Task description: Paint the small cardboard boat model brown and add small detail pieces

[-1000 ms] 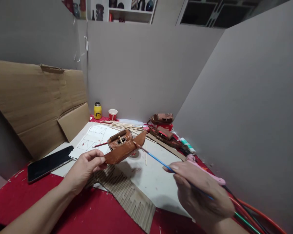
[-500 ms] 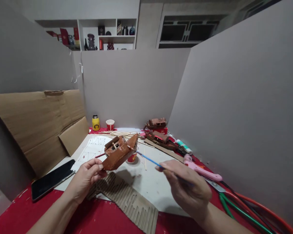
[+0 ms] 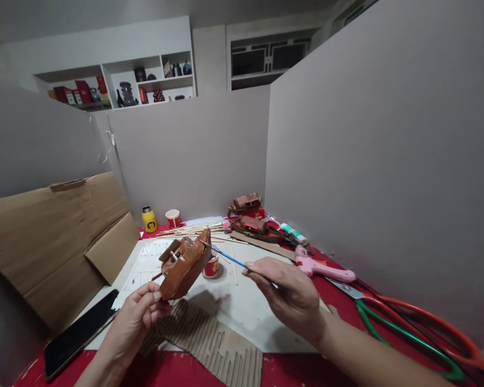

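Observation:
Pinched between the thumb and fingers of my left hand [image 3: 139,314] is one end of a brown model boat [image 3: 187,269], tilted with its far end up. My right hand [image 3: 290,293] is closed round a thin blue paintbrush [image 3: 229,258], whose tip meets the boat's raised end. Behind the boat stands a red paper cup [image 3: 211,267], partly hidden by the hull. Below the boat, a torn piece of corrugated cardboard [image 3: 221,344] lies over the edge of the white board [image 3: 242,306].
Left lie a black phone [image 3: 80,330] and cardboard sheets [image 3: 60,242]. At the back are a yellow bottle [image 3: 149,220], another cup [image 3: 172,218], wooden sticks [image 3: 193,230] and two brown model boats [image 3: 246,202]. Right lie a pink glue gun [image 3: 322,266] and scissors [image 3: 415,328].
The view has turned right and tipped up somewhat. The boat is tilted more steeply, its far end higher. Both hands keep their hold, and the brush tip stays at the boat's far end.

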